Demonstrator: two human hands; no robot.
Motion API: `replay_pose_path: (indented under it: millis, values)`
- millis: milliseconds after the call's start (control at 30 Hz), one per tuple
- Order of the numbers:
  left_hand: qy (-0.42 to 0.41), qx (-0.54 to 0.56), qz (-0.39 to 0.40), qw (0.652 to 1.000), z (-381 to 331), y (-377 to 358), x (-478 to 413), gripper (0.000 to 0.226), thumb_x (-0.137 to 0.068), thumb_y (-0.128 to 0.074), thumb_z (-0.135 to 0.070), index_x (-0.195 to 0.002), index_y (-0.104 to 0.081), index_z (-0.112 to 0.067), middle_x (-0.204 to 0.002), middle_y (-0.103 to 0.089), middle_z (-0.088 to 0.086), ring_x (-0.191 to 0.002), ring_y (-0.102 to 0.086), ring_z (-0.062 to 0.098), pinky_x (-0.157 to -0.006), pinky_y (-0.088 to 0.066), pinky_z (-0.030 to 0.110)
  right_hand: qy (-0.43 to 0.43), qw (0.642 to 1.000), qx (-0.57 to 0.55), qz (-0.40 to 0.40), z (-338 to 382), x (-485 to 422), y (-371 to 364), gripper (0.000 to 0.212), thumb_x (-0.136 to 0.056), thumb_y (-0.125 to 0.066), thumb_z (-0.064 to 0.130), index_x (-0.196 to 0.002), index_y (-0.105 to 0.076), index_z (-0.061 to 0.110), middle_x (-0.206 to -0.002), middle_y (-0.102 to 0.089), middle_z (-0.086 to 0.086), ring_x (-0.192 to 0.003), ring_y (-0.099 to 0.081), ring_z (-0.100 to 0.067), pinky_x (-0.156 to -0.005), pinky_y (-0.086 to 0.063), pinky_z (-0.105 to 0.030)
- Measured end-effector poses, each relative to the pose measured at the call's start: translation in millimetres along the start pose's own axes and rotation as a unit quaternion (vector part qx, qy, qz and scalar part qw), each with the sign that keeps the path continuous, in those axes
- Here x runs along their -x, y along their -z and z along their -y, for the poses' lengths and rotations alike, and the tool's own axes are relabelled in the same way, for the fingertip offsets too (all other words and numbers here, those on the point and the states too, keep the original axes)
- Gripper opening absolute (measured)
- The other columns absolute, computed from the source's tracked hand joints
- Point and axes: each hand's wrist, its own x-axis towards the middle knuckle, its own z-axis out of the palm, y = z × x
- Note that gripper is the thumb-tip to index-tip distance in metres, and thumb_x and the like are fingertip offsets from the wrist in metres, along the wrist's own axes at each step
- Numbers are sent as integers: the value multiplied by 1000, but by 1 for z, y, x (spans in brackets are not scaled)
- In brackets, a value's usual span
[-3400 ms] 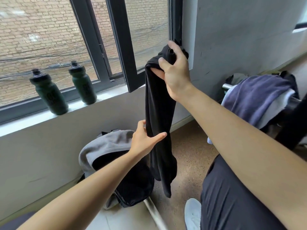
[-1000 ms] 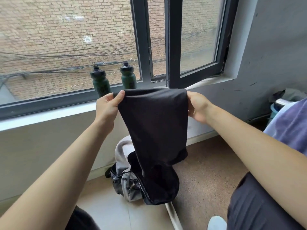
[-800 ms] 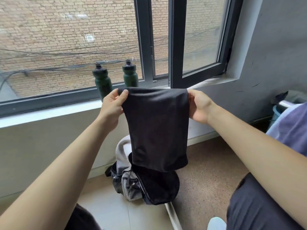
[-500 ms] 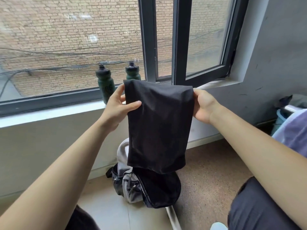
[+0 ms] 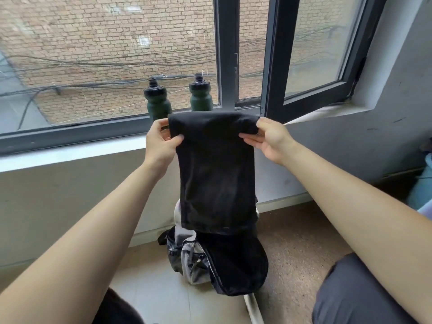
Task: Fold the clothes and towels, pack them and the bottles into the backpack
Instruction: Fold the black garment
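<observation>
folded black cloth garment [image 5: 215,171] hangs mid-air at 12, open grey-and-black fabric backpack [image 5: 195,265] at its 6 on the floor [image 5: 304,242]. my left hand [image 5: 161,142] & right hand [image 5: 272,139] each pinch a top corner. risk imo: limp cloth, so fold slips open or snags backpack rim when lowered.

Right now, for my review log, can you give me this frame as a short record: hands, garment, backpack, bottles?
left hand: pinches the top left corner of the black garment
right hand: pinches the top right corner
black garment: folded, hanging flat between both hands, above the backpack
backpack: on the floor by the wall, appears open
bottles: two, dark green, upright on the windowsill, not yet packed
</observation>
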Motion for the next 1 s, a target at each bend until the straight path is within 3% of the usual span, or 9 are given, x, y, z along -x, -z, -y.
replay_pose_path:
  millis: [133,233,400,533,600,700,800,933,1000]
  values:
    - [100,-11,34,994,18,10,8,59,-94,-68,2,-143,-39,-13,-118,-69,13,-77,-70,12,-61,-52,19,-69,997,-15,-14,-21,15,17,20,-98,-44,14,-99,-60,1,-115,-68,-25,-99,-72,-39,-84,-59,-41]
    - [168,33,85,982,25,11,17,55,-99,-58,3,-147,-38,-17,-122,-68,15,-69,-78,25,-52,-57,25,-67,995,76,9,-29,23,24,39,-96,-54,28,-73,-71,2,-101,-76,-20,-92,-70,-28,-89,-54,-36]
    - [205,102,123,966,24,2,29,23,-108,-45,-4,-124,-60,-9,-120,-68,16,-77,-77,30,-64,-65,38,17,991,128,14,-35,32,17,4,-88,-68,-2,-89,-71,1,-90,-71,-11,-86,-63,-20,-76,-55,-23]
    - [187,78,133,970,27,6,27,25,-108,-45,-7,-127,-62,-12,-118,-70,9,-92,-73,29,-81,-62,36,70,959,267,61,-37,28,27,47,-80,-53,-21,-116,-68,5,-112,-69,-7,-103,-65,-13,-80,-52,-15]
    - [157,30,114,981,30,5,23,24,-108,-49,-9,-126,-63,-12,-110,-71,3,-86,-69,17,-71,-56,21,99,928,350,79,-45,24,32,58,-75,-59,-23,-123,-64,9,-117,-68,-8,-108,-67,-17,-86,-55,-24]
    - [99,1,77,992,35,2,17,20,-105,-53,-5,-119,-67,-10,-103,-72,-3,-86,-64,4,-68,-49,7,146,884,441,49,-59,16,34,35,-78,-75,-6,-107,-74,13,-98,-73,-2,-90,-68,-14,-83,-55,-27]
    - [109,39,87,989,39,-3,10,17,-106,-53,-9,-112,-68,-15,-102,-73,-5,-91,-65,8,-73,-50,14,139,910,391,15,-63,10,29,4,-85,-76,9,-84,-74,6,-74,-68,-2,-72,-59,-13,-72,-49,-33]
    - [171,118,73,975,39,-13,5,18,-109,-47,-18,-111,-66,-17,-101,-70,2,-86,-62,19,-61,-48,25,-21,954,298,1,-67,14,26,38,-91,-67,53,-92,-66,15,-95,-64,0,-87,-54,-17,-74,-41,-30]
    - [183,160,68,968,38,-17,2,20,-110,-45,-17,-116,-64,-15,-111,-71,7,-99,-66,24,-77,-56,32,-141,942,296,71,-81,17,30,51,-86,-61,69,-106,-67,23,-113,-66,5,-105,-57,-18,-87,-41,-35]
